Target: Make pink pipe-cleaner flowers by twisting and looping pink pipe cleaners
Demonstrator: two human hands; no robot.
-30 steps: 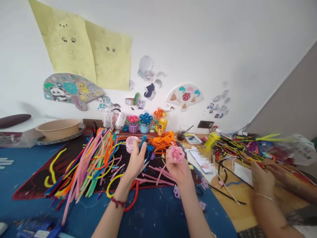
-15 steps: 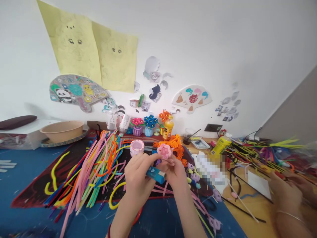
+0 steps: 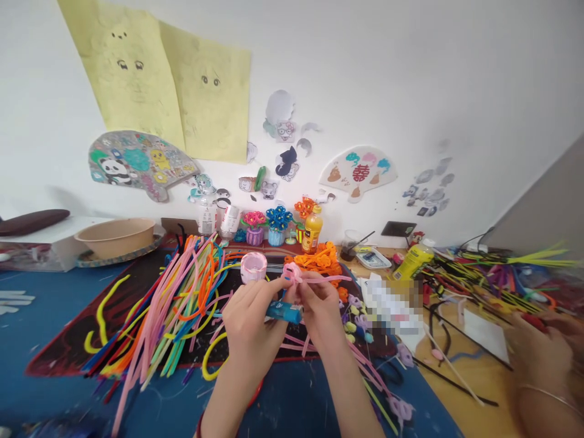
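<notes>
A pink pipe-cleaner flower [image 3: 292, 274] is held up in front of me, seen partly from the side, with a pink pipe-cleaner stem running off to the right. My left hand [image 3: 250, 316] pinches its left side with the fingertips. Tucked in the same hand is a short blue object [image 3: 283, 311], perhaps a lighter; its kind is not clear. On the right side and base of the flower, the fingers of my right hand [image 3: 322, 304] are closed. Just behind my hands stands a pink round cup [image 3: 253, 267].
A bundle of coloured pipe cleaners [image 3: 168, 304] lies left on a dark mat [image 3: 64, 340]. Orange pipe-cleaner pieces [image 3: 322, 260] and a juice bottle [image 3: 312, 230] stand behind. At the right, another person's hands [image 3: 542, 347] work beside a yellow bottle [image 3: 413, 260].
The pink flower has turned from facing me to a side view and shifted slightly left. Its stem now shows, pointing right. Both hands still hold it.
</notes>
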